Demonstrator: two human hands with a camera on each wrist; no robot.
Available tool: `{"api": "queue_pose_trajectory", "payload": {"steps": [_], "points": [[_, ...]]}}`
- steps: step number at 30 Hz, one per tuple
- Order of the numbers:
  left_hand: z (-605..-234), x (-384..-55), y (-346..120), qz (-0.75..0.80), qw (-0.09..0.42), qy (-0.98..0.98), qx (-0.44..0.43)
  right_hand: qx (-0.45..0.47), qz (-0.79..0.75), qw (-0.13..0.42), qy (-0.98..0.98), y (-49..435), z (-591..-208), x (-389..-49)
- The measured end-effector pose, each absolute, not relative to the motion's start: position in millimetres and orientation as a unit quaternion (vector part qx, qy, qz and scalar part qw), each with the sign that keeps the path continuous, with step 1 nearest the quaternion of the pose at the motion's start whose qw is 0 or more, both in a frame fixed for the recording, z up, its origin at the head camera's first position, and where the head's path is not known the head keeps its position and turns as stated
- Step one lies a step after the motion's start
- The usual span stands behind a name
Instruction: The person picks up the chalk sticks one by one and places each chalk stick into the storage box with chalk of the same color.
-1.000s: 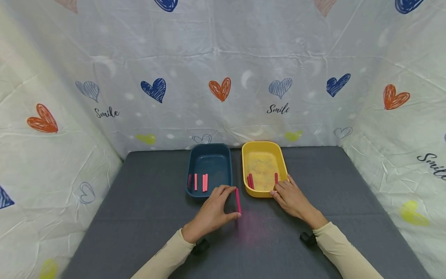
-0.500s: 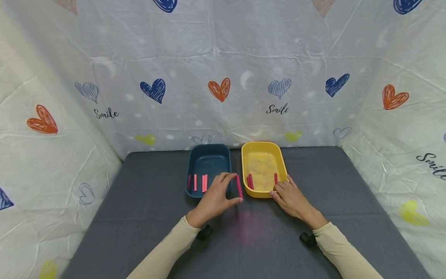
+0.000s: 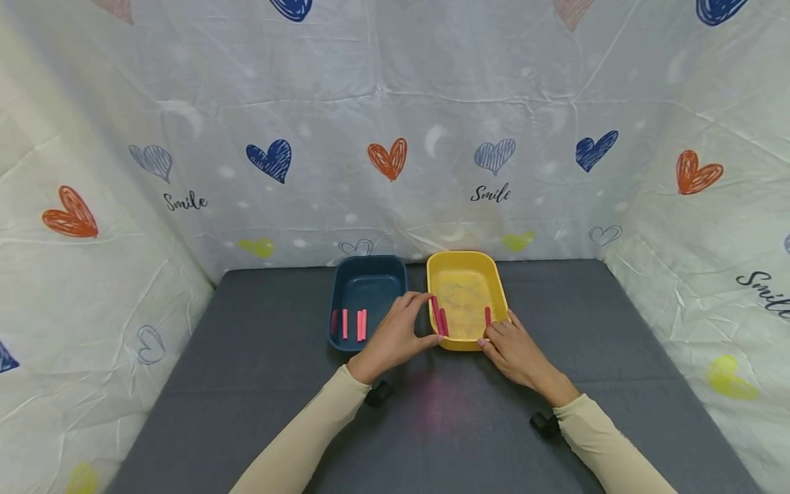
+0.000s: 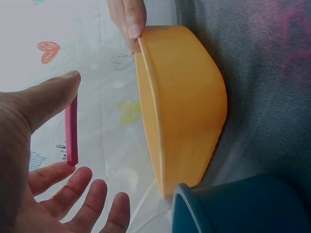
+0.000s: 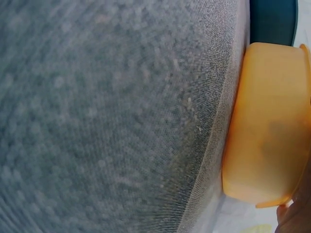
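Note:
My left hand [image 3: 395, 336] pinches a dark pink chalk stick [image 4: 71, 131] by its two ends, thumb at one and index finger at the other. In the head view this stick overlaps the left rim of the yellow tub [image 3: 465, 261]; the left wrist view shows it apart from the tub, level with the open side. My right hand [image 3: 518, 350] grips the tub's near right corner. Inside the tub lie a dark red stick [image 3: 444, 321] at the left and another red stick [image 3: 487, 315] beside the right fingers, partly hidden.
Left of the yellow tub stands a dark blue tub [image 3: 370, 262] with several pink sticks [image 3: 345, 324] inside. Grey cloth [image 3: 247, 384] covers the table and bears a pink dusty smudge [image 3: 439, 405]. A white printed curtain [image 3: 321, 123] rises behind.
My left hand has carried the chalk stick away from me and rightward, from over the cloth before the tubs to the yellow tub's left rim. The right hand has kept its grip.

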State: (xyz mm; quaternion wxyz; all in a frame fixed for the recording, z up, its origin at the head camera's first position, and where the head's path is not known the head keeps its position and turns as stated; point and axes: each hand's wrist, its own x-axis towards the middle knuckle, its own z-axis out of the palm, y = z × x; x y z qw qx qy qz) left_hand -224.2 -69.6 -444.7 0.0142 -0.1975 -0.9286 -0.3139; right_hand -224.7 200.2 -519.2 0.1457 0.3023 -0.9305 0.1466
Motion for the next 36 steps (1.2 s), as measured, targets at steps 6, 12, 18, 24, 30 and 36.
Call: {"api": "queue_pose_trajectory", "payload": {"steps": [6,12,18,24,30,36], "points": [[-443.9,-232.0,-61.2,-0.312,0.018,-0.926,-0.211,0.303,0.144,0.149,-0.930,200.0,-518.8,-224.7],[-444.8,-239.6,-54.9,-0.310,0.025,-0.923,-0.225,0.303,0.141,0.152,-0.930,199.4,-518.9,-225.0],[-445.3,-248.7,-51.0,-0.311,0.019,-0.924,-0.224,0.302,0.138,0.151,-0.931,199.2,-520.3,-225.5],[-447.7,-261.1,-46.3,-0.314,0.014,-0.923,-0.222,0.300,0.134,0.155,-0.932,199.6,-520.8,-225.4],[-451.8,-270.0,-41.7,-0.309,-0.006,-0.926,-0.217,0.299,0.133,0.152,-0.933,199.6,-521.2,-224.8],[-456.7,-276.4,-35.8,-0.308,-0.019,-0.926,-0.220,0.299,0.131,0.149,-0.933,199.4,-519.8,-224.7]]}}
